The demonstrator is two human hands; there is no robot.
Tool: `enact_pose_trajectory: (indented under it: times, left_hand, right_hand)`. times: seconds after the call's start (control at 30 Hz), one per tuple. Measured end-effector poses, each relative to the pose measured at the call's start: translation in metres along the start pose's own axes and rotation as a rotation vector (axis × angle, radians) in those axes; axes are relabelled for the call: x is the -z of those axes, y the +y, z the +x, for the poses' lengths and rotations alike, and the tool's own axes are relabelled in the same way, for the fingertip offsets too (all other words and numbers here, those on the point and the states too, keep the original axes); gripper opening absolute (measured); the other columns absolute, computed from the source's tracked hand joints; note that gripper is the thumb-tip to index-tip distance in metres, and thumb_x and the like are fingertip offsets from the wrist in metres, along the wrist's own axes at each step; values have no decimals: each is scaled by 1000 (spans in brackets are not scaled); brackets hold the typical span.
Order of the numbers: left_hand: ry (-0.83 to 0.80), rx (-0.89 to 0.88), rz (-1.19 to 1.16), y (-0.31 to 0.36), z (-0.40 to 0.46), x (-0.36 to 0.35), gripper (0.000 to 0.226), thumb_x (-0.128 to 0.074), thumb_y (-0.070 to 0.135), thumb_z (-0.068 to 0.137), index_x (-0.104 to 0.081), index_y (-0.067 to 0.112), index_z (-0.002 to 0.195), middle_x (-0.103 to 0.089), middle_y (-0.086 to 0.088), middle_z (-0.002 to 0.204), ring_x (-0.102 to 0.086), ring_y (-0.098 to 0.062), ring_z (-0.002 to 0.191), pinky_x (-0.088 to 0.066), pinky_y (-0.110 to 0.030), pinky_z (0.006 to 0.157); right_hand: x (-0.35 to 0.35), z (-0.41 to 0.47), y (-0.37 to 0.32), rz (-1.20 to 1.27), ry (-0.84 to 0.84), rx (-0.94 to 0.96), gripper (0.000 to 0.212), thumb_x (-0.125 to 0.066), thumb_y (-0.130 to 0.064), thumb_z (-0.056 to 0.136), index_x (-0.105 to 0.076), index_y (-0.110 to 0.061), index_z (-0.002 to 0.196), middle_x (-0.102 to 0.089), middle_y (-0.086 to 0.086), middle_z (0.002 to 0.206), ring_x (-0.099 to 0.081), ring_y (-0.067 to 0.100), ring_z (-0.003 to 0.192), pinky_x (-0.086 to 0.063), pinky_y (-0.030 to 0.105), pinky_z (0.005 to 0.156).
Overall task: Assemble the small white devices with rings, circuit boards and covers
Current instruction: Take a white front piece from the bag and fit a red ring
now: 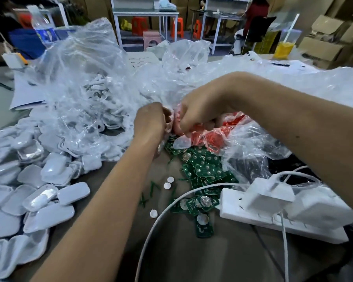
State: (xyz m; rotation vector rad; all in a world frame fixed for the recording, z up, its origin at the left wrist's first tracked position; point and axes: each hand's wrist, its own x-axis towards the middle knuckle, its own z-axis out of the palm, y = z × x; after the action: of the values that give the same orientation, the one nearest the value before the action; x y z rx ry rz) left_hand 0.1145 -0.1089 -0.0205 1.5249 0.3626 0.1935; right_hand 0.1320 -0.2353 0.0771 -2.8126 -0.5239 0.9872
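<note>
My left hand (150, 119) and my right hand (198, 110) meet at the table's middle, fingers curled around a small white device piece (170, 124) held between them. Just below lies a heap of green circuit boards (204, 167) with round button cells. A clear bag of red rings (212, 135) sits under my right hand. White covers (49, 192) are piled at the left. A few small white round caps (168, 183) lie loose on the table.
A big crumpled clear bag (86, 86) of white shells rises behind my hands. At the right stand a white power strip (253, 216) with plugged adapters and a white cable (161, 216). A water bottle (42, 27), stools and cardboard boxes stand beyond.
</note>
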Motion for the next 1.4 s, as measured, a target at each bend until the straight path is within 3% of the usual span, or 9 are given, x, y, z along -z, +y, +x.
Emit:
enact_pose_trajectory:
  times: [0.13, 0.33, 0.47, 0.63, 0.87, 1.0, 1.1, 1.2, 1.4]
  left_hand:
    - [19, -150, 57, -15, -10, 42, 8, -63, 12, 96, -68, 10, 89, -66, -8, 72, -58, -16, 58, -49, -34, 59]
    - [198, -324, 83, -35, -22, 89, 23, -84, 22, 83, -69, 6, 89, -72, -14, 87, -65, -17, 69, -54, -30, 60]
    - [189, -296, 63, -46, -18, 99, 17, -71, 25, 96, -66, 12, 87, -71, 5, 68, -65, -13, 57, -54, -35, 53]
    - [173, -221, -31, -42, -10, 97, 26, -46, 17, 106, -63, 12, 87, -71, 6, 68, -59, -9, 47, -48, -26, 43]
    - [-99, -273, 103, -39, -15, 91, 23, -58, -3, 92, -64, 19, 97, -72, 3, 70, -63, -14, 53, -46, -24, 46]
    - [-212, -300, 134, -39, -21, 88, 10, -64, 2, 95, -64, 8, 102, -75, -7, 77, -62, -17, 57, -48, -24, 49]
    - [-178, -288, 134, -37, -24, 89, 10, -59, 6, 100, -68, 9, 97, -75, -9, 75, -58, -15, 52, -46, -25, 47]
    - [-145, -237, 94, -34, -25, 93, 16, -56, 8, 102, -68, 13, 91, -71, -5, 69, -51, -17, 44, -39, -22, 42]
    - [-174, -186, 102, -32, -26, 98, 20, -53, 6, 100, -70, 14, 93, -71, -4, 75, -52, -21, 51, -37, -21, 43]
  right_hand:
    - [-32, 14, -40, -161, -100, 84, 10, -59, -11, 102, -66, -3, 101, -56, 15, 81, -45, 18, 54, -38, 25, 48]
    - [-62, 24, -72, -88, 15, 331, 23, -52, -4, 100, -73, -14, 99, -64, 7, 79, -56, 17, 61, -46, 20, 49]
    - [-73, 31, -73, -72, 71, 400, 23, -58, -6, 99, -75, -16, 110, -67, -2, 74, -61, 10, 59, -46, 15, 49]
    - [-76, 29, -62, -12, 116, 422, 37, -60, -7, 97, -75, -31, 121, -75, -2, 105, -71, 7, 85, -61, 26, 81]
    - [-53, 12, -36, -71, 233, 93, 3, -76, -12, 91, -76, -15, 90, -78, 8, 75, -78, 19, 68, -66, 40, 71]
    - [-60, 11, -30, -350, 323, -71, 24, -85, -23, 85, -65, -11, 90, -60, 3, 66, -62, 17, 56, -61, 37, 66]
    - [-69, 16, -30, -389, 321, -100, 35, -90, -25, 79, -58, -12, 75, -57, 3, 64, -59, 20, 58, -60, 38, 75]
    - [-75, 20, -27, -349, 343, -108, 29, -87, -17, 82, -68, -4, 100, -69, 9, 88, -70, 27, 80, -61, 45, 87]
    - [-80, 25, -34, -160, 383, 82, 14, -83, -23, 85, -72, -18, 92, -74, -2, 70, -70, 10, 61, -58, 28, 61]
